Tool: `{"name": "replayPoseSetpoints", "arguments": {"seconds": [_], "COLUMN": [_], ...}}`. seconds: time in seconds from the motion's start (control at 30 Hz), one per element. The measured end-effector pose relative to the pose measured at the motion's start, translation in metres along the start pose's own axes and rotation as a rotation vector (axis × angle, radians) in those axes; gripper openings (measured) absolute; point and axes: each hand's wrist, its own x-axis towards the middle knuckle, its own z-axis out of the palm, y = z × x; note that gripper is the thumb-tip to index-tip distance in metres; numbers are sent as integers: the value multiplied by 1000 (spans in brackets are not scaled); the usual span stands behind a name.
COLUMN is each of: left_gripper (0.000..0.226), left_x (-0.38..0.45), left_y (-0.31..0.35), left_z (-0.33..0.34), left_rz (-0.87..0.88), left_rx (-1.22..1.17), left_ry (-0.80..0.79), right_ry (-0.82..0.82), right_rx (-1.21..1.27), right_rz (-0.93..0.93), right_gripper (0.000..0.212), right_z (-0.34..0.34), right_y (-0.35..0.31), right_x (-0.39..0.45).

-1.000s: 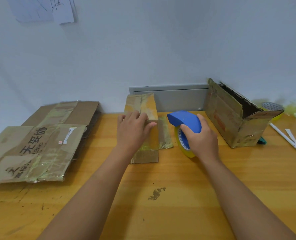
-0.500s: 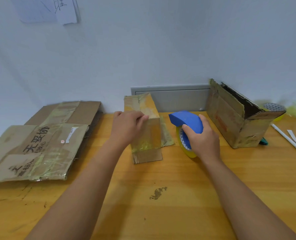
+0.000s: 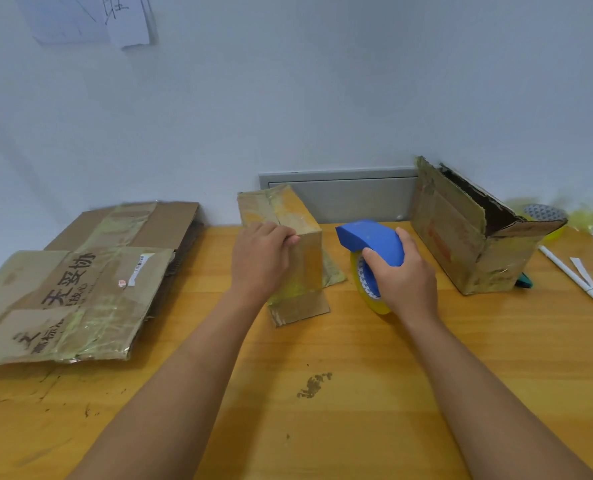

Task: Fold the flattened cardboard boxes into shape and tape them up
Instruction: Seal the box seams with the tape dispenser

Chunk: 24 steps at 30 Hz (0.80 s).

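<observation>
Firmly around tape dispenser [image 3: 371, 242], right hand [image 3: 406, 275].

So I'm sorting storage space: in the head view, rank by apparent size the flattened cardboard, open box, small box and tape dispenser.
1. flattened cardboard
2. open box
3. small box
4. tape dispenser, partly hidden by the right hand

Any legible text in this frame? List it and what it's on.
"天妥协": large black characters on the flattened cardboard, left.
More black characters nearer its front edge: partly under tape, unreadable.
White barcode label on it: too small.
Red print on the open box, right: blurred.
Paper on the wall: handwriting cut off, unreadable.
</observation>
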Motion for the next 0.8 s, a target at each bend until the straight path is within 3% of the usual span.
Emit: {"name": "replayPoseSetpoints", "arguments": {"seconds": [0.2, 0.37, 0.5, 0.8], "left_gripper": [30, 34, 23, 27], "left_x": [2, 11, 3, -5], "left_y": [11, 12, 3, 9], "left_z": [3, 5, 7, 11], "left_rz": [-49, -70, -49, -148], "left_rx": [100, 186, 146, 118], "left_ry": [78, 16, -9, 63], "right_ry": [-4, -5, -11, -2], "right_rx": [9, 6, 18, 9], "right_rz": [1, -2, 3, -1], "right_gripper": [74, 74, 73, 72], "right_z": [-1, -1, -2, -1], "right_y": [0, -1, 0, 0], "right_x": [-1, -2, -3, -3]}}
